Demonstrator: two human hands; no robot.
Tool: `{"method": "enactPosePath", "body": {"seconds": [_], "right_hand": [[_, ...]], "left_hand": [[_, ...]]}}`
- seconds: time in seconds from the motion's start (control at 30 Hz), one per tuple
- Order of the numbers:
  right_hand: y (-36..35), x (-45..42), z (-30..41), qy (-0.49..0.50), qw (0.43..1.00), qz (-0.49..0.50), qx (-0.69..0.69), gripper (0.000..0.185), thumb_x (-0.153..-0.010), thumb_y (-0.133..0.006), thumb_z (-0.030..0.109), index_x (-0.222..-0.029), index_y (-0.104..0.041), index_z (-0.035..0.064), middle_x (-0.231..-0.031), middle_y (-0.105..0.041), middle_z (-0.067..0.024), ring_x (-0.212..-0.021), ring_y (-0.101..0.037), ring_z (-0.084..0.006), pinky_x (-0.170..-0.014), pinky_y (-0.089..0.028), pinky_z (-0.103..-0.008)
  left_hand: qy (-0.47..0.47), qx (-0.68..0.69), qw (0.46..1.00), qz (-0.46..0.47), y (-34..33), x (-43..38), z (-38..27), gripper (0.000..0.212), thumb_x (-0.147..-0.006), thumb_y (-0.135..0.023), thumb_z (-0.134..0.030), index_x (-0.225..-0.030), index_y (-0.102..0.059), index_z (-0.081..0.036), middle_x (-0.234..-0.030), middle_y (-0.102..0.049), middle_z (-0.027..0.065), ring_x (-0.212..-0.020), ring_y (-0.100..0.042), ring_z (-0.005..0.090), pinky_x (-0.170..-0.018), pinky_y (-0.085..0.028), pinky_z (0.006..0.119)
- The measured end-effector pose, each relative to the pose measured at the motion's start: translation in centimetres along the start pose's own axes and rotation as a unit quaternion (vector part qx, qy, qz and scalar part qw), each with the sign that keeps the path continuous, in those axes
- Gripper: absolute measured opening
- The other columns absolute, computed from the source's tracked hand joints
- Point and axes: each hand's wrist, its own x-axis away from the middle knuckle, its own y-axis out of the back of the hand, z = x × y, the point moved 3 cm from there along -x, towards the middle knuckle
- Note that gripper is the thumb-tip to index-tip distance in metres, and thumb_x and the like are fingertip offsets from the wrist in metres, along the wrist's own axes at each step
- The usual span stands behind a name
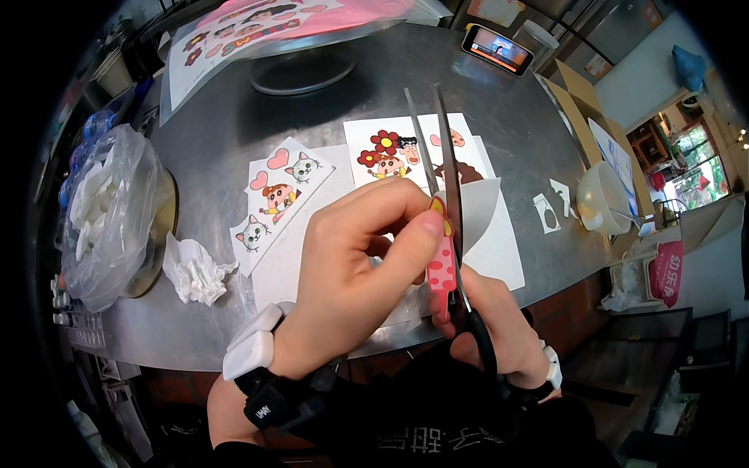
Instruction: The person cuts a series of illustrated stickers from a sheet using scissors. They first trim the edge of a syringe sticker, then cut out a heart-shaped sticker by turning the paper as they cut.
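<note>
Between thumb and fingers, my left hand (374, 257) pinches a pink spotted paper cutout (440, 266) with a yellow tip. My right hand (497, 316) holds black-handled scissors (449, 158), their long blades parted and pointing away from me. The cutout lies right against the blades near the pivot. Under and beyond my hands are white paper sheets (497, 257). A printed sheet (374, 164) with red flowers and cartoon figures lies past the blades. To the left is a cut piece (281, 199) with hearts, cat faces and a cartoon child.
Crumpled tissue (196, 269) and a plastic bag (111, 216) sit on the metal table (398, 76) at left. A round stand (301, 73) bears printed sheets at the back. A phone (497, 50) leans far right. Paper scraps (547, 213) and a translucent bowl (603, 196) are at right.
</note>
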Motion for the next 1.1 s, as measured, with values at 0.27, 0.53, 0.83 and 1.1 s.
{"method": "enactPosePath", "body": {"seconds": [0.27, 0.53, 0.83, 1.1], "right_hand": [[0.0, -0.1, 0.3, 0.031, 0.999, -0.008, 0.032, 0.044, -0.062, -0.073, 0.019, -0.089, -0.042, 0.0019, -0.068, -0.049, -0.011, -0.06, -0.051, -0.0247, -0.056, -0.04, -0.0311], [-1.1, -0.1, 0.1, 0.012, 0.999, -0.037, -0.03, 0.04, -0.067, -0.069, 0.018, -0.09, -0.04, 0.0014, -0.072, -0.049, -0.0139, -0.061, -0.05, -0.0282, -0.057, -0.04, -0.0327], [-0.6, 0.3, 0.5, -0.008, 0.999, -0.038, 0.01, 0.04, -0.066, -0.072, 0.02, -0.084, -0.041, 0.0018, -0.068, -0.047, -0.0135, -0.059, -0.049, -0.0265, -0.055, -0.04, -0.0318], [-0.4, 0.3, 0.6, -0.004, 0.998, -0.046, 0.047, 0.041, -0.065, -0.075, 0.022, -0.078, -0.041, 0.0026, -0.064, -0.046, -0.0109, -0.053, -0.047, -0.0222, -0.05, -0.038, -0.0301]], "left_hand": [[0.07, 0.063, 0.995, 0.039, -0.2, 0.1, 0.0, 0.017, -0.084, -0.049, -0.011, -0.076, -0.053, 0.002, -0.068, -0.051, 0.0021, -0.055, -0.047, 0.0056, -0.051, -0.037, 0.019], [0.07, 0.073, 0.994, 0.043, -0.5, 0.1, 0.2, 0.019, -0.086, -0.045, -0.012, -0.073, -0.051, 0.001, -0.065, -0.052, 0.0036, -0.053, -0.049, 0.0068, -0.051, -0.039, 0.019], [0.066, 0.108, 0.991, 0.041, -0.3, 0.2, 0.4, 0.016, -0.085, -0.048, -0.01, -0.074, -0.051, 0.001, -0.067, -0.049, 0.0003, -0.055, -0.045, 0.0038, -0.05, -0.036, 0.017], [0.049, 0.119, 0.991, 0.042, 0.0, 0.2, -0.2, 0.017, -0.085, -0.048, -0.01, -0.073, -0.05, 0.002, -0.065, -0.048, -0.0001, -0.055, -0.044, 0.003, -0.049, -0.035, 0.017]]}}
